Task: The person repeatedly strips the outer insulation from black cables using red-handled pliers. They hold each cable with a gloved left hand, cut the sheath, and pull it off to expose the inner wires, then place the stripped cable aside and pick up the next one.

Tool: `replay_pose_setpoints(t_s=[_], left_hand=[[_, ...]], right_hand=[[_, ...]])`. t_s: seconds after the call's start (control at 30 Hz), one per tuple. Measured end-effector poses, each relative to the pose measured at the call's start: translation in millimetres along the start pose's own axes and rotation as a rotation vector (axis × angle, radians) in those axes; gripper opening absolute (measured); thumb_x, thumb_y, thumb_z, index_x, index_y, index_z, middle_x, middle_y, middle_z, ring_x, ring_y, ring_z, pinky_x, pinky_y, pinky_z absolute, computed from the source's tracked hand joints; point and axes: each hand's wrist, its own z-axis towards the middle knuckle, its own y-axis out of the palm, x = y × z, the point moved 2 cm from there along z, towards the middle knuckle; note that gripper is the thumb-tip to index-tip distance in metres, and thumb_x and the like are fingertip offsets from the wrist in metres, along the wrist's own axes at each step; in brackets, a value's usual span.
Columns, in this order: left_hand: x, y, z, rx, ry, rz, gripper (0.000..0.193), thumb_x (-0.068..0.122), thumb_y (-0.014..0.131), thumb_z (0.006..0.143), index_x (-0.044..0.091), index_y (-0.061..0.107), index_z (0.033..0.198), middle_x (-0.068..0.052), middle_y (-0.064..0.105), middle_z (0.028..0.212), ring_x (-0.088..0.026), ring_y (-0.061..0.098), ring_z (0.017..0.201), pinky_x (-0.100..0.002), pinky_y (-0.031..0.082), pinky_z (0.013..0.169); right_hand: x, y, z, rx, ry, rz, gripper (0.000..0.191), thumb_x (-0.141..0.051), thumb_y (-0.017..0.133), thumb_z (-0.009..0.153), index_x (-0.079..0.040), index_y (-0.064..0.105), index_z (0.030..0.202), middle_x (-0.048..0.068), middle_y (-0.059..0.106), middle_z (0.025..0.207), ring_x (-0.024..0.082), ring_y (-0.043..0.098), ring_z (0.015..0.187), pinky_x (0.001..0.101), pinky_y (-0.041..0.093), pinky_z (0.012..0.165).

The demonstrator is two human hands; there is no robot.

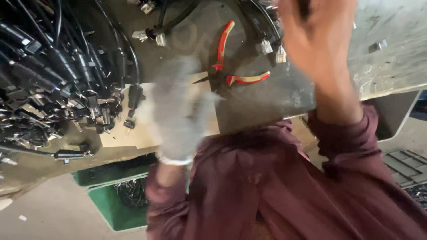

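My left hand (pixel 180 111) wears a grey knit glove and is blurred by motion. It hovers over a piece of cardboard (pixel 120 133) on the workbench, fingers stretched out, with nothing seen in it. Just beyond its fingertips lie pliers with red and yellow handles (pixel 229 66). My right hand (pixel 318 40) is bare and raised close to the camera, with its back towards me. Its fingertips run off the top edge, and a dark shape shows there. Both sleeves are maroon.
A heap of black cables with metal and clear connectors (pixel 53 84) covers the left of the grey bench (pixel 391 53). More cable ends (pixel 271 46) lie at the top. A green bin (pixel 111 209) stands on the floor under the bench edge.
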Motion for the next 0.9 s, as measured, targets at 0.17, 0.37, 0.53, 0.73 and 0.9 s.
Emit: replay_pose_setpoints(t_s=[0.17, 0.37, 0.53, 0.73, 0.9], left_hand=[[50.3, 48.9, 9.6, -0.25, -0.048, -0.81, 0.063, 0.03, 0.075, 0.096, 0.003, 0.048, 0.145, -0.009, 0.066, 0.125, -0.022, 0.065, 0.123, -0.043, 0.044, 0.12], [28.1, 43.0, -18.2, -0.206, -0.501, -1.24, 0.042, 0.029, 0.056, 0.105, -0.001, 0.059, 0.134, -0.003, 0.066, 0.113, -0.009, 0.06, 0.097, -0.026, 0.053, 0.09], [11.7, 31.6, -39.4, -0.16, -0.663, -1.373, 0.035, 0.015, 0.054, 0.102, 0.004, 0.057, 0.135, -0.002, 0.063, 0.103, -0.01, 0.057, 0.091, -0.024, 0.048, 0.08], [21.0, 12.9, -59.1, -0.191, -0.742, -1.533, 0.028, 0.013, 0.056, 0.1, 0.01, 0.056, 0.127, -0.004, 0.064, 0.108, -0.015, 0.062, 0.097, -0.028, 0.054, 0.084], [11.1, -6.0, -23.0, 0.416, -0.35, -1.466, 0.018, 0.022, 0.063, 0.116, 0.004, 0.065, 0.116, -0.009, 0.069, 0.1, -0.022, 0.068, 0.087, -0.032, 0.056, 0.073]], right_hand=[[-63.8, 14.5, -74.4, -0.136, 0.346, 1.052, 0.014, -0.016, 0.047, 0.111, -0.002, 0.049, 0.113, 0.004, 0.055, 0.085, 0.014, 0.048, 0.062, 0.0303, 0.041, 0.059], [-71.7, 36.5, -78.6, -0.095, 0.532, 1.892, 0.014, -0.013, 0.049, 0.108, -0.001, 0.051, 0.112, 0.01, 0.063, 0.089, 0.023, 0.06, 0.073, 0.0396, 0.052, 0.073], [-125.9, 30.6, -100.2, -0.39, -0.319, 1.076, 0.012, -0.011, 0.058, 0.107, -0.003, 0.062, 0.115, 0.008, 0.069, 0.087, 0.025, 0.069, 0.076, 0.0346, 0.055, 0.069], [-91.9, 20.0, -109.4, -0.294, -0.539, 0.329, 0.026, -0.01, 0.073, 0.088, -0.002, 0.069, 0.112, 0.004, 0.056, 0.069, 0.021, 0.06, 0.058, 0.037, 0.045, 0.053], [-102.3, 37.1, -72.5, -0.393, -0.412, 0.096, 0.028, -0.015, 0.076, 0.081, -0.008, 0.064, 0.105, 0.006, 0.059, 0.078, 0.026, 0.062, 0.065, 0.0415, 0.047, 0.057]])
